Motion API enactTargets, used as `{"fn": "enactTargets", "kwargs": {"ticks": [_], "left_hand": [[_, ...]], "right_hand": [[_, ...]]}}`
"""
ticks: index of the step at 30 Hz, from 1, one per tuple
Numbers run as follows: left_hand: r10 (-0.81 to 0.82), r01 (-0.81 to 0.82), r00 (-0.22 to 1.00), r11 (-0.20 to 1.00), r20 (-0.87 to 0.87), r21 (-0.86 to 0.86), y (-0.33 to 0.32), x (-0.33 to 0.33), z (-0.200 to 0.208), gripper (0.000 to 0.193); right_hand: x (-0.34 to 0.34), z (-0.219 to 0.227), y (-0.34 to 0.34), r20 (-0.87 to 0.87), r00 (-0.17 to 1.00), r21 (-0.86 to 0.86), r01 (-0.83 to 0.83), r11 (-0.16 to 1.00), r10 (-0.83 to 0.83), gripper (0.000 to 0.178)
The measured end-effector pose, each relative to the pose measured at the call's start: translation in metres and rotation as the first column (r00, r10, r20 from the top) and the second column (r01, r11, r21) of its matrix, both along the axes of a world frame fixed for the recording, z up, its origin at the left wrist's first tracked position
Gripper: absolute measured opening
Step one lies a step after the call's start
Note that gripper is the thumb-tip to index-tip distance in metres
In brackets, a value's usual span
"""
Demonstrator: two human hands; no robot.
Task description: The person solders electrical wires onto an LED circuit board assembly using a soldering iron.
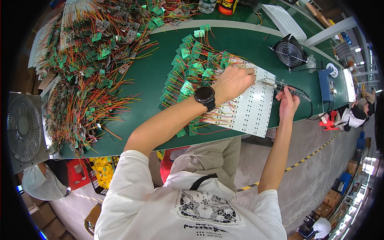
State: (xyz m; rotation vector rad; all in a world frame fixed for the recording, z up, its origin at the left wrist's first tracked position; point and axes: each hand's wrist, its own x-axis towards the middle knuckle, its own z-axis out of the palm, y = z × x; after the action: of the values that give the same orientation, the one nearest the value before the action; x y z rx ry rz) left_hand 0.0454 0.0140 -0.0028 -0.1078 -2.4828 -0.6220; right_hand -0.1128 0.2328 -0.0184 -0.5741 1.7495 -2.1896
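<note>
On my head feed, the right hand [288,105] grips a soldering iron [281,87], its tip just beside the left hand [236,83]. That left hand bends over a white dotted panel [258,110] on the table [146,84] (whether its fingertips pinch anything, I cannot tell). Wired green circuit boards [186,70] lie left of it; a black fan [292,55] stands beyond the right hand.

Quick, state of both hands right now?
Left hand: curled over the white board; grip can't be told.
Right hand: closed, holding a soldering-iron-like tool.
</note>
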Motion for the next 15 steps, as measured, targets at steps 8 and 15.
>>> {"fn": "enactTargets", "kwargs": {"ticks": [8, 15], "left_hand": [[0.048, -0.046, 0.998, 0.997, 0.041, -0.061, 0.0024, -0.0031, -0.0056, 0.017], [0.05, -0.047, 0.998, 0.995, 0.035, -0.088, 0.0042, -0.0028, -0.0076, 0.018]], "right_hand": [[-0.0012, -0.0026, 0.0014, -0.033, 0.998, 0.051, -0.055, 0.997, 0.057, 0.019], [-0.0006, -0.002, 0.0027, -0.021, 0.997, 0.066, -0.066, 0.996, 0.068, 0.02]]}}
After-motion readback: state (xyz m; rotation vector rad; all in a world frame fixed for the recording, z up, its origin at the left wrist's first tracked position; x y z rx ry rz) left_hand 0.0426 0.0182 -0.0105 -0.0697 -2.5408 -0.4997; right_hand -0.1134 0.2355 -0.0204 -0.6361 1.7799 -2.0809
